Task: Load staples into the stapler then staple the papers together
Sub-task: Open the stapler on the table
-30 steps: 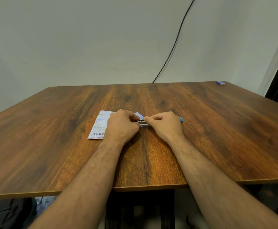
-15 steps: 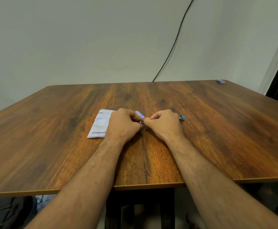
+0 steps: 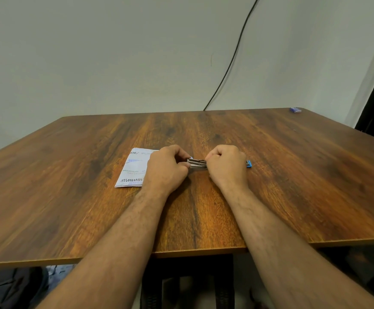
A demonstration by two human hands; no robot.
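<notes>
Metal stapler (image 3: 196, 163) pinched by both hands; papers' (image 3: 133, 168) scribbles unreadable.

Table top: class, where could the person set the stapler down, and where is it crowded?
Bare wood lies left of the papers, right of the right hand, and between the hands and the wall. It is crowded mid-table, where both hands hold the stapler; the left hand overlaps the papers.

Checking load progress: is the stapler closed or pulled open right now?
Open, apparently: a bare metal section of the stapler spans the gap between the left hand and right hand. Staples inside: cannot tell.
</notes>
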